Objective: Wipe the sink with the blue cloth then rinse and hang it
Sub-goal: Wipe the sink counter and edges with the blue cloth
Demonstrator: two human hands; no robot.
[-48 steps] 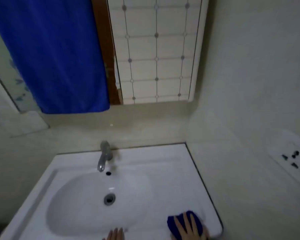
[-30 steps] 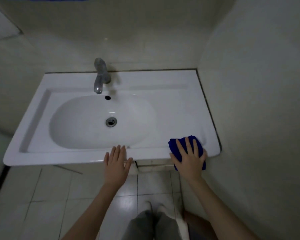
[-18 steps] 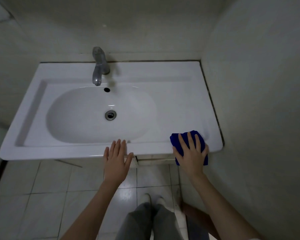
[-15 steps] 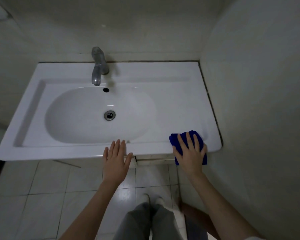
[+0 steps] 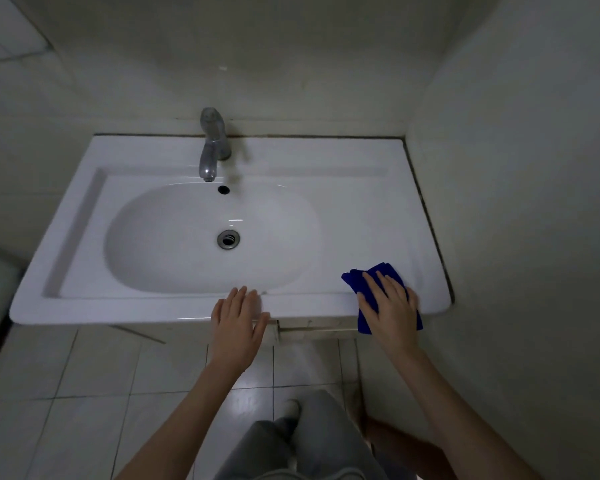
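Pressing blue cloth [image 5: 354, 280] beneath spread right grip [image 5: 390, 306] | sink [image 5: 361, 220] front-right corner | left grip [image 5: 238, 320] flat, empty

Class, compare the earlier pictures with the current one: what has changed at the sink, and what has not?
Only the view moved: it tipped down, losing the hanging blue fabric above and gaining the floor. Nothing was gripped or released. The right hand still presses the blue cloth on the sink's front right corner; the left hand still rests on the front rim.
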